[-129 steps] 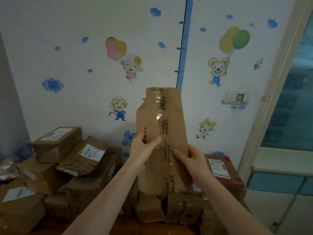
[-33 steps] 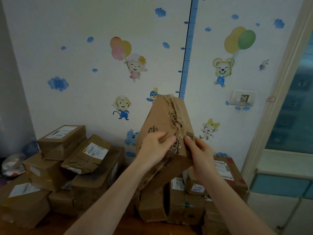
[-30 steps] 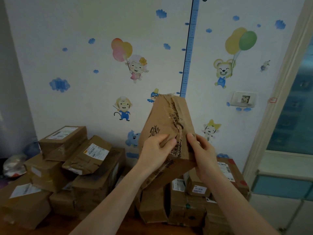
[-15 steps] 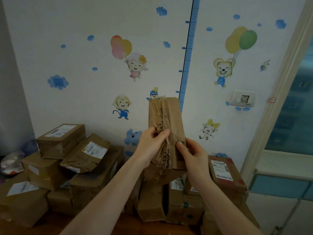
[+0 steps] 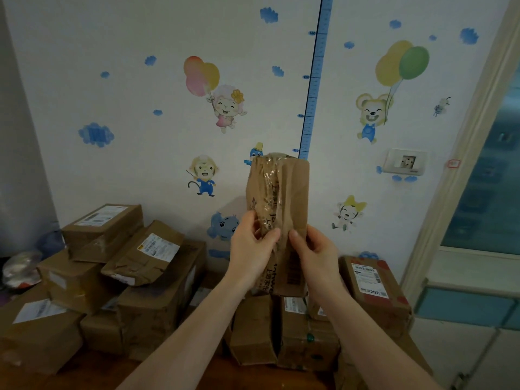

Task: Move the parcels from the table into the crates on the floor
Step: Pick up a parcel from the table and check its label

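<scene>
parcel (image 5: 278,204) in my grasp is a long, narrow cardboard box bound in glossy tape, held upright in front of the wall (image 5: 135,170), above the pile. its creased, dented skin suggests thin card that gives under pressure and little weight. the tape looks slick, so i'd hold the bare card low on both sides. my left hand (image 5: 250,256) grips the lower left edge, thumb across the front, and my right hand (image 5: 316,258) clamps the lower right edge. that is one parcel in hand. on the tabletop (image 5: 197,375) i count roughly eleven more brown boxes (image 5: 157,302), some half hidden. no crates show.
</scene>
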A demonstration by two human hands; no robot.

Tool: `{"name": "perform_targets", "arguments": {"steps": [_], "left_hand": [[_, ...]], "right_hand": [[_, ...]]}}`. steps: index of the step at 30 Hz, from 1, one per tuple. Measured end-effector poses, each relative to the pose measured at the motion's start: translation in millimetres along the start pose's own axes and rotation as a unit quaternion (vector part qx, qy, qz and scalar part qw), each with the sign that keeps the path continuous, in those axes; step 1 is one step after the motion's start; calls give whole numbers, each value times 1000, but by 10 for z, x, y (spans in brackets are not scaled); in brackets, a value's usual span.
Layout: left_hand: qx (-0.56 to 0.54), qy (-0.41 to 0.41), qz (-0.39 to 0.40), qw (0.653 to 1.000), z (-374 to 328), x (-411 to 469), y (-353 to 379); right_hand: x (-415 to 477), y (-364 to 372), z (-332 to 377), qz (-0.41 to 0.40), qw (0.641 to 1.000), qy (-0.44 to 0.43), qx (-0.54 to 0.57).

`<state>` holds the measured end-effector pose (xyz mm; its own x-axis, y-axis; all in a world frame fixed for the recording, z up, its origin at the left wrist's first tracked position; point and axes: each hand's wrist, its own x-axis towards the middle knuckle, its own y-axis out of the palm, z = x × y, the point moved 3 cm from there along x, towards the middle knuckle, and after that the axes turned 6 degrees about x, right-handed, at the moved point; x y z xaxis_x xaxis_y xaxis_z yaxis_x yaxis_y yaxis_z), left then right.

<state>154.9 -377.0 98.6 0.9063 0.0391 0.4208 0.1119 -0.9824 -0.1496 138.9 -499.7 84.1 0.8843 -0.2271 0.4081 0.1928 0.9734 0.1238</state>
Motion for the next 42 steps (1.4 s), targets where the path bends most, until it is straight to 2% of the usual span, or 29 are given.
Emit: {"name": "perform_targets", "arguments": {"steps": [6,10,14,16,23,29,30,32,34,36,39,42], "left_hand": [[16,19,-76,997,32,11,-73],[9,26,-61,998,46,-37,-45],[-23,8,-2,1000,-28,-25,-35],[-55,-8,-16,998,-41,4,-62],[-6,25,-103,994,28,-48,-110],[40,74,-69,994,107,-95,-108],[24,61,-47,997,110,-94,-123],[-79,-8,16,997,72,-44,-162],[-202,-109,65,971,50,73,-242],[-241,-172,90,951,14,176,-359],[-255,-236,40,937,65,241,-475],[-269,-245,-8,931,123,186,-505]], "right_hand": [[23,87,-14,24,1000,11,6],[18,90,-3,17,1000,-12,-17],[-40,20,-40,11,999,-31,-20],[-88,31,-92,22,998,-39,-49],[-135,85,-76,28,995,-68,-72],[-14,84,67,46,994,-79,-66],[-16,68,67,43,993,-84,-69],[-52,23,53,48,991,-93,-85],[-116,-16,5,57,986,-102,-118],[-161,-27,-62,60,980,-114,-154],[-130,-22,-106,71,977,-100,-177],[-99,-5,-31,106,987,-21,-116]]}}
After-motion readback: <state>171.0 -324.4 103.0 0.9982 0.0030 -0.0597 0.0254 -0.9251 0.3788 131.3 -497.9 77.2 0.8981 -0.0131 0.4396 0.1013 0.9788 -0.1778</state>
